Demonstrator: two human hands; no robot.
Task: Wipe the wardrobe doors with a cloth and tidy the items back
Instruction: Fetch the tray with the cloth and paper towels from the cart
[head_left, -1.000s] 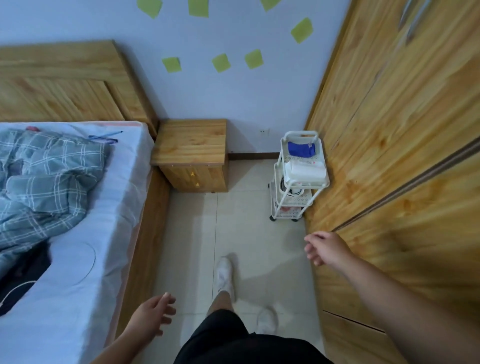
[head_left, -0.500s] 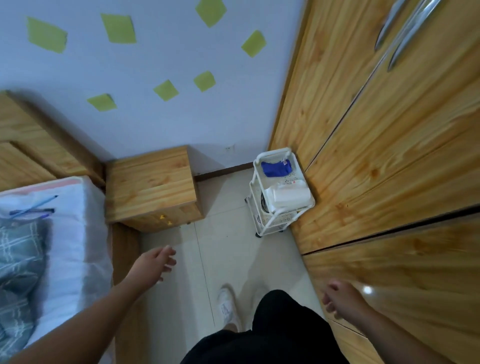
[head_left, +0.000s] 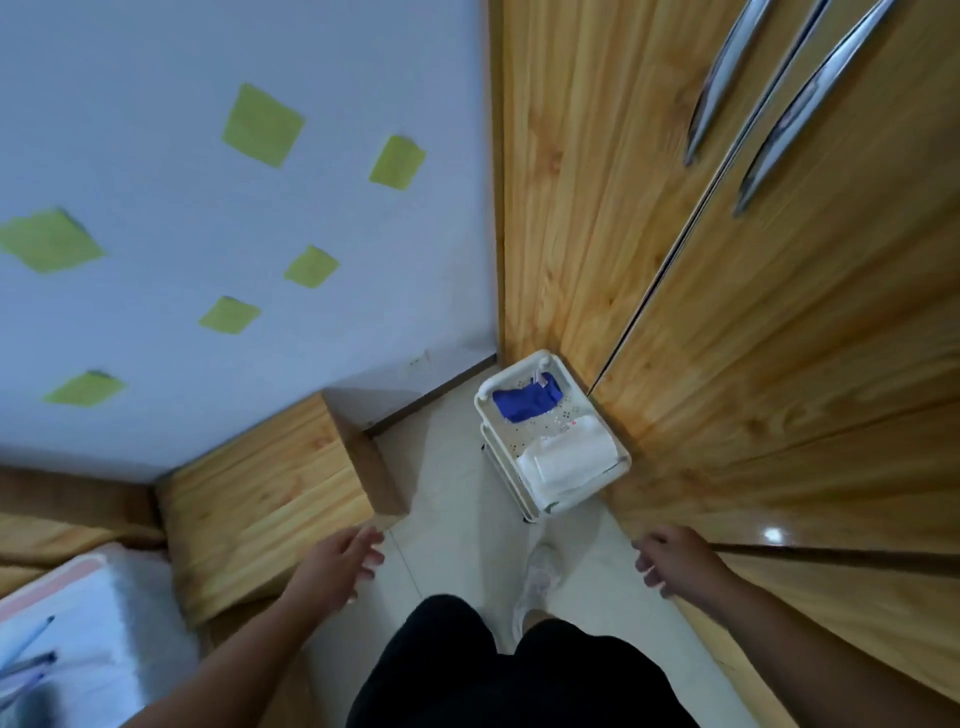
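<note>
Hands (head_left: 332, 566) (head_left: 675, 564) hang empty, fingers (head_left: 371, 558) relaxed, above floor (head_left: 457, 499).

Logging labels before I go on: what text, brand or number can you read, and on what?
No text is readable.
Sticky notes: look blank.
White pack on the cart: small red marks, too blurred.
Tag on the blue cloth: too small.

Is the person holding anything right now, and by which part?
Nothing is held. The left hand and right hand are both empty and relaxed; the blue cloth and white cloth lie in the cart.
</note>
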